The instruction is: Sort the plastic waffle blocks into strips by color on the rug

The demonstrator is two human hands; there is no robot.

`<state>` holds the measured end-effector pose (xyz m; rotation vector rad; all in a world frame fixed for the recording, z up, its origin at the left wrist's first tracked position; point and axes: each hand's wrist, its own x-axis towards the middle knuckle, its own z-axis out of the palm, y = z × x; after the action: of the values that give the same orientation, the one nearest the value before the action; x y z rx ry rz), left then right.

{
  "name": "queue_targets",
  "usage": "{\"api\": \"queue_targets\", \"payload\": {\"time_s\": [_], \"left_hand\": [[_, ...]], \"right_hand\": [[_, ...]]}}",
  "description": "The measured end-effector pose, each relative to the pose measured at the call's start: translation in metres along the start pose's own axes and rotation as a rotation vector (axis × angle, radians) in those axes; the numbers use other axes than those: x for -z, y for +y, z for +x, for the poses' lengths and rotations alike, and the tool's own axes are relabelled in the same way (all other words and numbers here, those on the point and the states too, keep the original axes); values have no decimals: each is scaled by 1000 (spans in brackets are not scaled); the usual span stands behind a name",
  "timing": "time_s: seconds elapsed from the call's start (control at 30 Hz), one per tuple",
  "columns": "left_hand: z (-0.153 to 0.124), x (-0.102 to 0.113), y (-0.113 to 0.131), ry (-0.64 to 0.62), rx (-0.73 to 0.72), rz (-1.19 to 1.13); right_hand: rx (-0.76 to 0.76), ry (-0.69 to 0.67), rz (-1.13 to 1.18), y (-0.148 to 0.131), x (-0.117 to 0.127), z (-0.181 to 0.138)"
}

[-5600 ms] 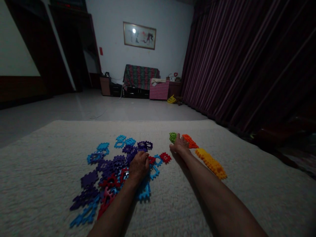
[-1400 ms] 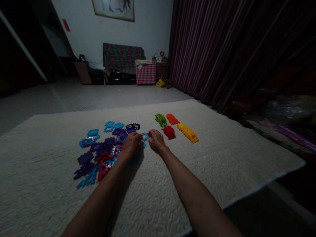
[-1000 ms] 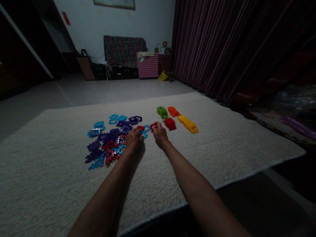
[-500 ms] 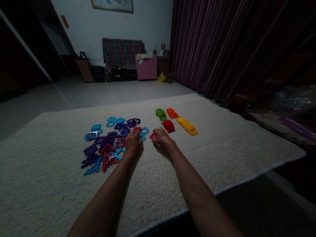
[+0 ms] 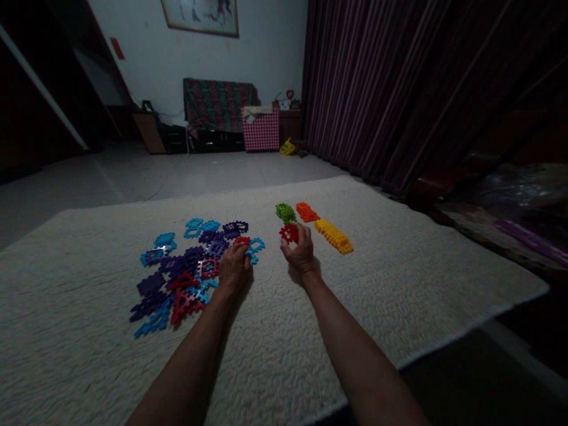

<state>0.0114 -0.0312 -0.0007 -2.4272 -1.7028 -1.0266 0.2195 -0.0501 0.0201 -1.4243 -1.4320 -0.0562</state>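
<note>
My right hand (image 5: 300, 251) pinches a red toothed, interlocking plastic piece (image 5: 289, 232) between thumb and fingers, in front of the green pile (image 5: 285, 212). The red stack seen there before is hidden by this hand and piece. My left hand (image 5: 235, 267) is closed, its fingertips at another red piece (image 5: 242, 241) on the right edge of a loose spread. A light-blue piece (image 5: 256, 244) lies against its fingertips. Purple pieces (image 5: 190, 258), more red pieces (image 5: 184, 303) and blue pieces (image 5: 155, 319) lie overlapping to its left.
An orange pile (image 5: 306, 211) and a long yellow row (image 5: 333, 235) lie right of the green pile. Everything rests on a cream quilted mat (image 5: 266, 343). Beyond its far edge are a tiled floor (image 5: 213, 171), a low cabinet (image 5: 217, 141) and dark curtains (image 5: 355, 89).
My right hand has lifted the red piece and moved it up and right, over where the red stack was. My left hand has barely moved. The view has tilted up slightly.
</note>
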Motion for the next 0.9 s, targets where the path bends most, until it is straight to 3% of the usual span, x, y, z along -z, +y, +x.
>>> {"api": "queue_targets", "payload": {"time_s": [0.13, 0.37, 0.77, 0.9], "left_hand": [[1, -2, -1, 2, 3, 2], [1, -4, -2, 14, 0, -15], [0, -5, -3, 12, 6, -40], [4, 0, -3, 34, 7, -83]], "right_hand": [[-208, 134, -136, 16, 12, 3], [-356, 91, -210, 28, 15, -9], [-367, 16, -279, 31, 12, -10], [-323, 84, -272, 32, 12, -8]]}}
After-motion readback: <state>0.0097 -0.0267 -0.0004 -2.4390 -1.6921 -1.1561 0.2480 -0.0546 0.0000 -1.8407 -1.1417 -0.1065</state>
